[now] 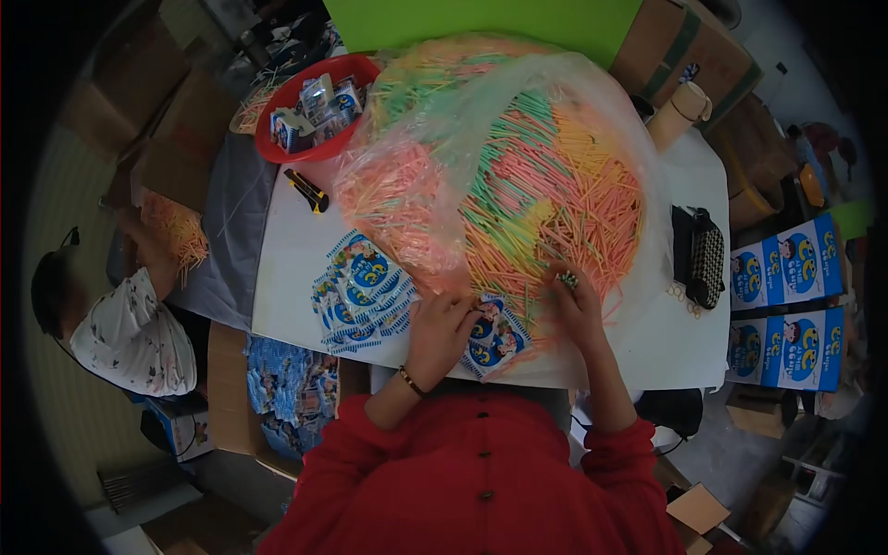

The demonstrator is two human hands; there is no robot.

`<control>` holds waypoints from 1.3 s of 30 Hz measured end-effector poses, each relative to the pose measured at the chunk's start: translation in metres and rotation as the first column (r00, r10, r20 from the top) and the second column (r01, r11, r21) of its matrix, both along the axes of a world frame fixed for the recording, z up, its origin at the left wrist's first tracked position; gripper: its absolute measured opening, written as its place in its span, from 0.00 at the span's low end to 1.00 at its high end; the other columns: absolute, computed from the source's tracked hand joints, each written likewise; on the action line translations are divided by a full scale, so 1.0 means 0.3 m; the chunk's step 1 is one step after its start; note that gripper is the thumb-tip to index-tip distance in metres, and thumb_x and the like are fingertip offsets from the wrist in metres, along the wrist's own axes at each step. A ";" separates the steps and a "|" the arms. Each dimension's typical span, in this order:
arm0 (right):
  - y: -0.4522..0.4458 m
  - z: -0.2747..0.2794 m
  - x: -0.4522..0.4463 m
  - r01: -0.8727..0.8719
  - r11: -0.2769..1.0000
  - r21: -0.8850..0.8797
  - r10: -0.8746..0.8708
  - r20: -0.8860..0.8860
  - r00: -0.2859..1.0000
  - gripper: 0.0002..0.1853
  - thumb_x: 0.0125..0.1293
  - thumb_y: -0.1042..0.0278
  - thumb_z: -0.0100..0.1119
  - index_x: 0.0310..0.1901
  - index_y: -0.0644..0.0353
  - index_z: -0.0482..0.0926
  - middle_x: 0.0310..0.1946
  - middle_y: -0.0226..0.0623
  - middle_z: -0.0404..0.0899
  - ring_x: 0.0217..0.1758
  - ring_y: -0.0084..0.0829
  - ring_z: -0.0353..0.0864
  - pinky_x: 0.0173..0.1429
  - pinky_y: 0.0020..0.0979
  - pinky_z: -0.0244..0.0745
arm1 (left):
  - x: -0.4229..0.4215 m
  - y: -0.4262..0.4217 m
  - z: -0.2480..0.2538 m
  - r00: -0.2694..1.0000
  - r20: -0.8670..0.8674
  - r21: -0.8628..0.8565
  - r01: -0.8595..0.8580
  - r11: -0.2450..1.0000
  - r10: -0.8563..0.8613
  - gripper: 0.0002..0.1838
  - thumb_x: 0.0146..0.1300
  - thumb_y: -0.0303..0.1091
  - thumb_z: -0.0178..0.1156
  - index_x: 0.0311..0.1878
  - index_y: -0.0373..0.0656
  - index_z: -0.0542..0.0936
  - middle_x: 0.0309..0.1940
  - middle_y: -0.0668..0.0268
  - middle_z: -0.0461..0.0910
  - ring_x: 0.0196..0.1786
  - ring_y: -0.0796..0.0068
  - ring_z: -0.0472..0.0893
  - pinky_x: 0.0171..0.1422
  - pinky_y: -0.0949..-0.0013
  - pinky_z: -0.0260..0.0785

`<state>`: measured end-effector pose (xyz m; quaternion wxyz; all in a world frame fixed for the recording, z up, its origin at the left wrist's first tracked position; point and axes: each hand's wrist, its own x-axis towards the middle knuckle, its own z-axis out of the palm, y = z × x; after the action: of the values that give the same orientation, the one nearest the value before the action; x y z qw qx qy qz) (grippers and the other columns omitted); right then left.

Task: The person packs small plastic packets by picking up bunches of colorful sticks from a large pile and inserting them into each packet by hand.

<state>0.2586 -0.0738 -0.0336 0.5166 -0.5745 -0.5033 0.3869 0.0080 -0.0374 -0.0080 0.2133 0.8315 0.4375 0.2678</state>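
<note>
My left hand [442, 335] is closed at the edge of a blue and white printed packet [499, 344] on the white table. Colored sticks lie just beyond its fingers. My right hand [573, 301] is closed round a small bundle of sticks [567, 278], whose ends show between the fingers. Behind both hands spreads a large heap of pink, green, yellow and orange sticks [536, 176] in a clear plastic bag [453, 139]. Left of my left hand is a loose pile of blue and white packets [363, 289].
A red basin [266, 139] with filled packets stands at the back left, near a yellow and black cutter [307, 191]. On the right are a checkered pouch [708, 259], a beige flask [680, 113] and blue boxes [786, 268]. Another person [139, 324] sits at the left.
</note>
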 end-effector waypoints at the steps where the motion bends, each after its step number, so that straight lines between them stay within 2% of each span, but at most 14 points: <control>1: -0.007 0.004 -0.003 0.015 1.000 -0.011 -0.015 0.024 1.000 0.12 0.70 0.77 0.49 0.54 0.62 0.73 0.44 0.31 0.76 0.49 0.22 0.74 0.56 0.23 0.69 | 0.001 -0.003 0.052 0.999 0.046 0.066 -0.026 0.997 0.023 0.08 0.53 0.33 0.67 0.35 0.45 0.80 0.39 0.63 0.77 0.43 0.61 0.75 0.49 0.60 0.60; 6: -0.035 0.002 0.021 -0.022 0.999 -0.029 0.025 0.106 0.994 0.12 0.70 0.78 0.49 0.53 0.62 0.75 0.45 0.34 0.78 0.52 0.25 0.76 0.57 0.26 0.69 | -0.005 0.017 0.121 0.962 0.245 0.187 -0.171 0.967 0.123 0.07 0.58 0.26 0.64 0.41 0.43 0.79 0.44 0.63 0.79 0.49 0.64 0.78 0.58 0.63 0.63; 8: -0.039 -0.013 0.028 0.080 0.997 -0.023 -0.083 -0.264 0.961 0.10 0.71 0.77 0.48 0.51 0.63 0.75 0.45 0.35 0.78 0.52 0.26 0.77 0.58 0.26 0.69 | 0.005 0.033 0.079 0.548 0.826 -0.284 0.206 0.936 0.130 0.05 0.64 0.24 0.59 0.43 0.40 0.78 0.48 0.64 0.80 0.51 0.71 0.79 0.58 0.67 0.70; 11: -0.032 0.015 0.024 0.098 0.995 0.002 -0.096 -0.126 0.987 0.09 0.72 0.76 0.47 0.49 0.64 0.75 0.45 0.34 0.78 0.51 0.25 0.76 0.57 0.26 0.70 | 0.015 0.036 0.120 0.434 0.787 -0.601 0.381 0.702 0.439 0.06 0.70 0.28 0.56 0.46 0.38 0.78 0.48 0.65 0.81 0.48 0.76 0.81 0.52 0.71 0.75; 15: -0.040 -0.039 0.052 0.093 0.994 -0.058 -0.099 -0.117 0.988 0.08 0.72 0.75 0.48 0.49 0.63 0.75 0.44 0.34 0.78 0.49 0.23 0.76 0.56 0.25 0.69 | 0.046 0.031 0.052 0.384 0.752 -0.657 0.505 0.560 0.536 0.10 0.70 0.30 0.56 0.50 0.38 0.78 0.44 0.67 0.83 0.45 0.79 0.82 0.49 0.73 0.76; 17: -0.035 -0.039 0.054 0.092 0.994 -0.059 -0.101 -0.171 0.980 0.07 0.73 0.74 0.47 0.48 0.62 0.73 0.43 0.33 0.78 0.46 0.23 0.76 0.55 0.25 0.70 | 0.054 0.031 0.041 0.350 0.624 -0.734 0.569 0.370 0.699 0.12 0.70 0.29 0.56 0.53 0.38 0.78 0.45 0.65 0.83 0.46 0.76 0.82 0.51 0.70 0.76; 20: -0.026 -0.020 0.046 0.165 0.985 -0.057 -0.174 -0.398 0.901 0.07 0.75 0.71 0.45 0.48 0.61 0.72 0.43 0.34 0.78 0.46 0.25 0.77 0.55 0.28 0.73 | 0.050 0.016 -0.010 0.427 0.645 -0.736 0.571 0.364 0.634 0.10 0.70 0.29 0.55 0.50 0.38 0.80 0.47 0.66 0.82 0.47 0.77 0.82 0.50 0.71 0.76; 24: -0.026 0.058 0.036 0.224 0.962 -0.155 -0.267 -0.695 0.668 0.07 0.76 0.68 0.44 0.47 0.60 0.71 0.44 0.35 0.78 0.48 0.27 0.78 0.55 0.31 0.75 | 0.035 0.029 -0.060 0.657 0.670 -0.718 0.453 0.529 0.346 0.12 0.67 0.27 0.56 0.52 0.37 0.79 0.46 0.64 0.82 0.45 0.73 0.82 0.45 0.70 0.75; 26: -0.029 0.052 0.038 0.212 0.973 -0.089 -0.210 -0.713 0.669 0.08 0.76 0.67 0.43 0.47 0.59 0.71 0.45 0.36 0.78 0.50 0.29 0.78 0.55 0.32 0.75 | 0.052 0.048 -0.031 0.962 0.257 -0.183 0.144 0.973 -0.094 0.25 0.58 0.23 0.57 0.61 0.36 0.73 0.49 0.56 0.77 0.52 0.62 0.77 0.55 0.62 0.69; 30: -0.026 0.070 0.005 0.230 0.972 -0.047 -0.188 -0.744 0.642 0.08 0.76 0.68 0.44 0.48 0.59 0.72 0.45 0.36 0.78 0.49 0.27 0.77 0.55 0.30 0.74 | 0.111 0.043 0.034 0.998 -0.056 0.107 -0.021 0.994 0.027 0.34 0.51 0.23 0.55 0.66 0.37 0.68 0.51 0.53 0.70 0.58 0.53 0.68 0.61 0.55 0.59; 32: -0.028 0.076 0.008 0.195 0.976 0.102 -0.189 -0.066 0.980 0.08 0.76 0.70 0.45 0.49 0.60 0.73 0.45 0.35 0.78 0.48 0.25 0.76 0.55 0.27 0.71 | 0.103 0.057 0.042 0.991 -0.114 0.144 -0.053 0.988 0.069 0.38 0.50 0.24 0.54 0.70 0.39 0.63 0.53 0.55 0.68 0.60 0.54 0.65 0.63 0.54 0.53; 36: -0.041 -0.042 0.055 0.055 0.998 0.044 -0.054 -0.018 0.998 0.08 0.75 0.71 0.45 0.50 0.60 0.73 0.47 0.36 0.78 0.48 0.24 0.75 0.57 0.26 0.67 | 0.056 0.112 0.078 0.993 0.089 0.142 -0.088 0.986 0.076 0.30 0.54 0.23 0.56 0.65 0.37 0.70 0.52 0.54 0.71 0.58 0.54 0.68 0.62 0.57 0.58; 38: -0.045 -0.026 0.047 0.103 0.994 -0.023 -0.106 -0.185 0.977 0.08 0.75 0.70 0.45 0.49 0.60 0.73 0.50 0.38 0.78 0.51 0.26 0.75 0.60 0.28 0.67 | 0.035 0.140 0.088 0.886 0.464 0.018 0.005 1.000 -0.013 0.18 0.62 0.24 0.57 0.57 0.36 0.78 0.47 0.58 0.78 0.51 0.67 0.76 0.57 0.65 0.65; 39: -0.043 -0.006 0.037 0.096 0.995 -0.018 -0.098 -0.192 0.977 0.08 0.75 0.70 0.45 0.49 0.60 0.73 0.50 0.38 0.78 0.51 0.26 0.75 0.60 0.28 0.67 | 0.030 0.137 0.090 0.889 0.459 0.024 -0.002 1.000 -0.009 0.18 0.62 0.24 0.57 0.57 0.36 0.78 0.47 0.58 0.78 0.51 0.67 0.76 0.57 0.65 0.65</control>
<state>0.2697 -0.0866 -0.0355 0.5785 -0.5607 -0.4206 0.4171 0.0171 0.0036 0.0190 0.3014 0.7481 0.3700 0.4611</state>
